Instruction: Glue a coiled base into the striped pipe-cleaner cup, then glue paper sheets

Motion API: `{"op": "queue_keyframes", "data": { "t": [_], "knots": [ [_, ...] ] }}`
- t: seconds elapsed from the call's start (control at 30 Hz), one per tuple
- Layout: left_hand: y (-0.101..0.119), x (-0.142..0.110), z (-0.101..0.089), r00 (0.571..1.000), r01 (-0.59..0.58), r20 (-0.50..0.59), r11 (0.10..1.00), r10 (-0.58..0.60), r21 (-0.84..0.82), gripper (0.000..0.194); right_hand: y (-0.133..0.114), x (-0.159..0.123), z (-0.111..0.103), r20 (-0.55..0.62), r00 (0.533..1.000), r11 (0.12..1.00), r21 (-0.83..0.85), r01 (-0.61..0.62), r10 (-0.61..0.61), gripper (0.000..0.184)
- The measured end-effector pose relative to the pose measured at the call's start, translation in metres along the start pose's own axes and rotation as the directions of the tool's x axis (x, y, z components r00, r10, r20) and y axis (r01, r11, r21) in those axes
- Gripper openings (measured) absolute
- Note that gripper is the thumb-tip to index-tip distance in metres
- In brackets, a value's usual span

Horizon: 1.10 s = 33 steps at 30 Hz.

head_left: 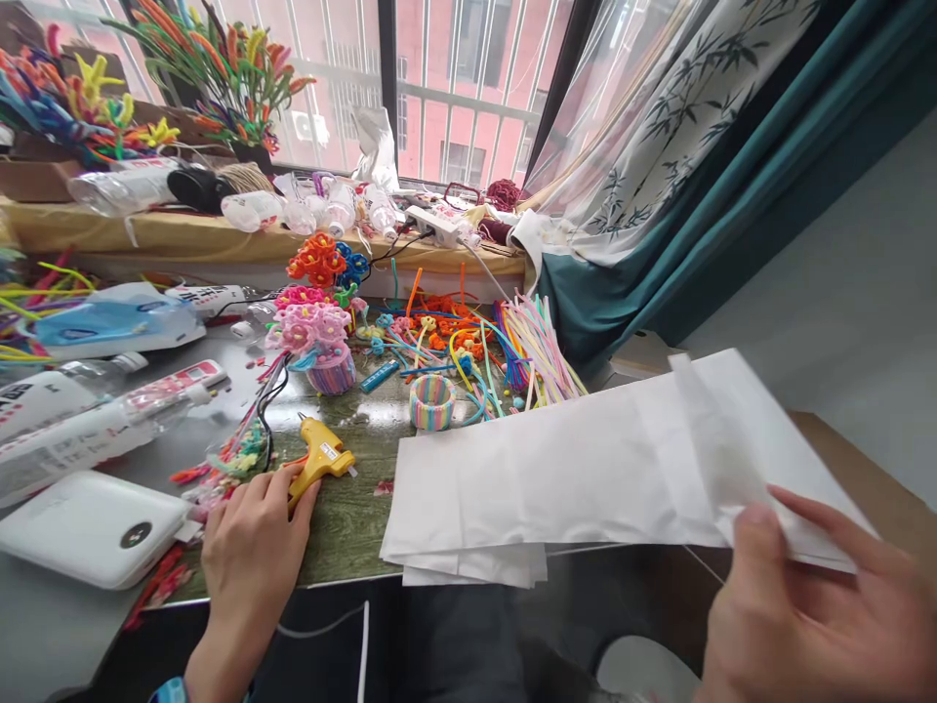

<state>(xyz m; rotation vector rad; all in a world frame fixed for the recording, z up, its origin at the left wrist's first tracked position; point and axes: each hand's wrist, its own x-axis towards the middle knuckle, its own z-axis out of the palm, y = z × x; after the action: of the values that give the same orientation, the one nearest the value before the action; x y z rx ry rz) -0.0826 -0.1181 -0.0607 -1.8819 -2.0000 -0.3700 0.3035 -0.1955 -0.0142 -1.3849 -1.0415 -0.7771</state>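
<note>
My left hand (253, 537) lies at the front left of the table, its fingers closed around the handle of a yellow hot glue gun (322, 451). The gun rests on the tabletop with its nozzle to the back left. At the right, my right hand (820, 596) pinches a stack of folded white paper sheets (571, 478) between thumb and fingers. The sheets stretch left over the table's front edge. Just behind them stands a small striped pastel ring-shaped pot (431, 402). A purple striped pot (331, 369) holds pink fuzzy flowers (311, 327).
A white power bank (92, 532) and plastic bottles (109, 415) crowd the left side. Loose pipe cleaners (538, 347) and a blue lighter-like stick (380, 376) lie farther back. Bottles and a power strip (433, 227) line the windowsill. A teal curtain (703, 215) hangs right.
</note>
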Motion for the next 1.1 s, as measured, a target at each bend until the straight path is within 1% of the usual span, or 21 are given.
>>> {"op": "queue_keyframes", "data": {
  "t": [0.03,0.07,0.1,0.17,0.2,0.27,0.3,0.33,0.37,0.43,0.5,0.57,0.63,0.77,0.87,0.9,0.97,1.03,1.07,1.1],
  "knots": [
    [0.000,0.000,0.000,1.000,0.002,0.002,1.000,-0.002,-0.003,0.045,0.009,0.006,-0.001,-0.133,0.991,0.997,-0.076,0.011,-0.021,0.030],
    [0.000,0.000,0.000,1.000,0.003,0.005,1.000,-0.003,-0.004,0.045,0.017,0.011,-0.003,-0.197,0.977,0.989,-0.140,0.051,-0.078,0.024],
    [0.000,0.001,0.000,1.000,0.003,0.011,1.000,-0.003,-0.007,0.045,0.024,0.014,-0.006,-0.213,0.968,0.979,-0.178,0.097,-0.135,0.022],
    [0.001,0.001,0.001,1.000,0.003,0.022,1.000,-0.003,-0.013,0.045,0.031,0.019,-0.014,-0.129,0.971,0.964,-0.205,0.172,-0.200,0.026],
    [0.001,0.002,0.001,1.000,0.002,0.023,1.000,-0.001,-0.016,0.045,0.030,0.020,-0.017,-0.081,0.967,0.949,-0.230,0.216,-0.240,0.028],
    [0.001,0.003,0.001,1.000,-0.001,0.024,1.000,0.001,-0.021,0.044,0.023,0.020,-0.021,0.102,0.950,0.907,-0.284,0.311,-0.294,0.031],
    [0.002,0.003,0.001,1.000,-0.001,0.025,1.000,0.001,-0.023,0.044,0.017,0.018,-0.020,0.195,0.927,0.884,-0.290,0.368,-0.321,0.031],
    [0.002,0.003,0.000,1.000,0.001,0.027,1.000,0.000,-0.025,0.045,0.013,0.015,-0.018,0.295,0.887,0.857,-0.276,0.435,-0.355,0.032],
    [0.002,0.003,0.000,1.000,0.002,0.031,1.000,-0.002,-0.027,0.045,0.010,0.010,-0.014,0.372,0.843,0.839,-0.234,0.491,-0.389,0.033],
    [0.002,0.004,-0.001,0.999,0.001,0.033,1.000,0.000,-0.029,0.046,0.009,-0.004,-0.007,0.467,0.760,0.819,-0.121,0.561,-0.452,0.039],
    [0.002,0.003,-0.001,1.000,-0.009,0.028,1.000,0.010,-0.028,0.047,0.014,-0.022,-0.002,0.532,0.714,0.832,-0.032,0.554,-0.455,0.043],
    [0.002,0.003,-0.001,1.000,-0.017,0.025,1.000,0.017,-0.022,0.047,0.020,-0.042,-0.001,0.610,0.663,0.859,0.058,0.509,-0.434,0.046],
    [0.003,0.003,0.000,0.999,-0.017,0.029,1.000,0.017,-0.016,0.048,0.024,-0.059,-0.001,0.662,0.627,0.882,0.113,0.457,-0.410,0.049],
    [0.004,0.004,0.002,1.000,-0.010,0.024,1.000,0.010,-0.014,0.048,0.025,-0.081,0.001,0.756,0.566,0.907,0.086,0.412,-0.329,0.049],
    [0.002,0.004,0.001,0.999,-0.034,0.016,0.999,0.034,-0.014,0.046,0.027,-0.084,0.005,0.785,0.547,0.914,0.060,0.401,-0.292,0.034],
    [0.002,0.003,-0.001,0.999,-0.048,0.013,0.999,0.048,-0.011,0.045,0.028,-0.084,0.007,0.785,0.547,0.914,0.060,0.401,-0.291,0.033],
    [0.003,0.001,-0.008,0.997,-0.072,-0.017,0.997,0.072,-0.003,0.043,0.030,-0.081,0.009,0.784,0.546,0.915,0.067,0.398,-0.295,0.039],
    [0.009,-0.003,-0.016,0.989,-0.110,-0.102,0.994,0.107,-0.022,0.040,0.031,-0.077,0.011,0.794,0.530,0.915,0.079,0.397,-0.298,0.042],
    [0.014,-0.005,-0.020,0.977,-0.162,-0.153,0.985,0.151,-0.059,0.037,0.031,-0.076,0.011,0.799,0.521,0.913,0.083,0.399,-0.300,0.041],
    [0.020,-0.008,-0.023,0.954,-0.249,-0.199,0.961,0.223,-0.120,0.034,0.031,-0.074,0.012,0.804,0.510,0.911,0.090,0.403,-0.306,0.040]
  ]
}}
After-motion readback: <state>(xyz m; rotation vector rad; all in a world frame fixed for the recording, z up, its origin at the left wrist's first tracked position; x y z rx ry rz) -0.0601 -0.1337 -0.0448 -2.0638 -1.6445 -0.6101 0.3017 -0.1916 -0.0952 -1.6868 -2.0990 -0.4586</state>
